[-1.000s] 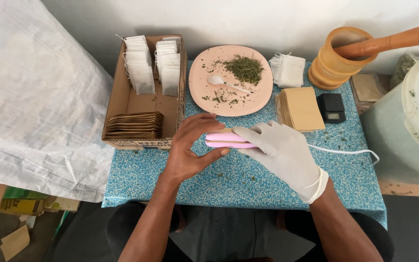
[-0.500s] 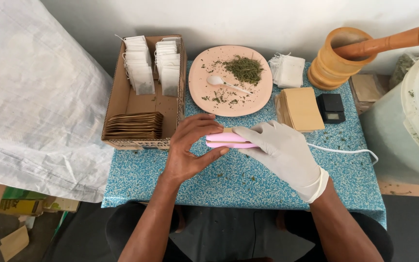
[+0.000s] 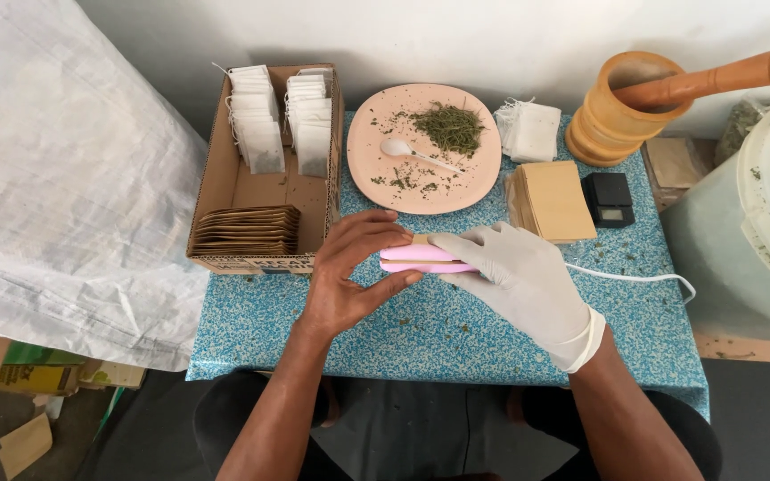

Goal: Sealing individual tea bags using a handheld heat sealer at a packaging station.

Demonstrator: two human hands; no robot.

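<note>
Gloved right hand [image 3: 517, 276] clamps pink plastic heat sealer [image 3: 421, 259] at mid-table; bare left hand [image 3: 349, 272] pinches small tan paper sachet [image 3: 420, 239] in jaws. Risk: fingertips near hot strip, likely burn or crooked seal.

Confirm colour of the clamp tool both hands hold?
Pink sealer, clearest in the head view.
</note>
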